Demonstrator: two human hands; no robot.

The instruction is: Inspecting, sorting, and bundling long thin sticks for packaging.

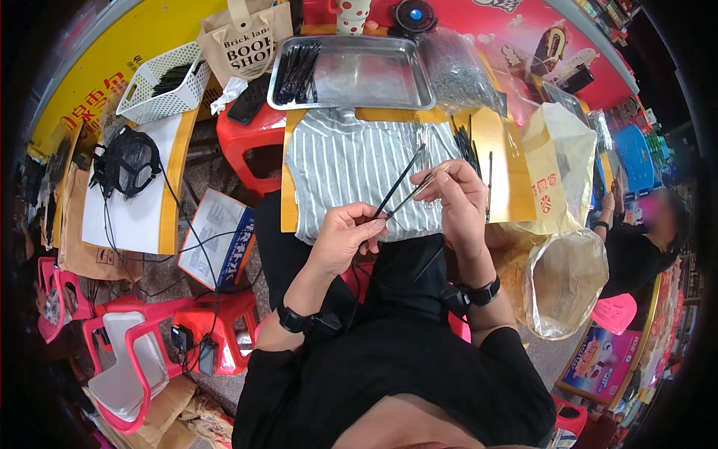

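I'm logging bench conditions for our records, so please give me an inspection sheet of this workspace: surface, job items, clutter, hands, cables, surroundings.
Surface: wooden table, partly covered by striped cloth.
Job items: one dark strip and a slim pale piece in the hands; dark bundle in the metal tray; loose dark strips by the cloth's right edge.
Clutter: clear plastic bag beside the tray; fan and spotted cup behind it.
Left hand: pinches the dark strip near its lower end.
Right hand: pinches the slim pale piece.
Cables: black cables trail at left, towards a red stool.
Surroundings: pink chair at left; another person at right.
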